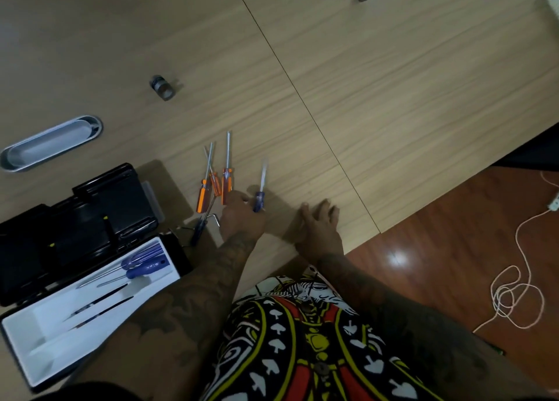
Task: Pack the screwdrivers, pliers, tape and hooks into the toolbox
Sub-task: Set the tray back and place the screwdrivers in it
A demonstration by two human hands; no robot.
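Near the counter (363, 104) edge, the left hand (242, 216) grips a blue screwdriver (260, 193), shaft pointing away; the right hand (317, 222) rests flat beside it, fingers relaxed; just left lie three orange screwdrivers (214, 183), another blue one and a hex key (211, 216); further left, the open toolbox (30, 367) holds two blue screwdrivers (142, 267) and thin dark tools in its white tray.

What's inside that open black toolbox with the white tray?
In the open black toolbox's white tray lie two blue-handled screwdrivers and two thin dark tools. The tattooed left forearm hides the tray's near corner.
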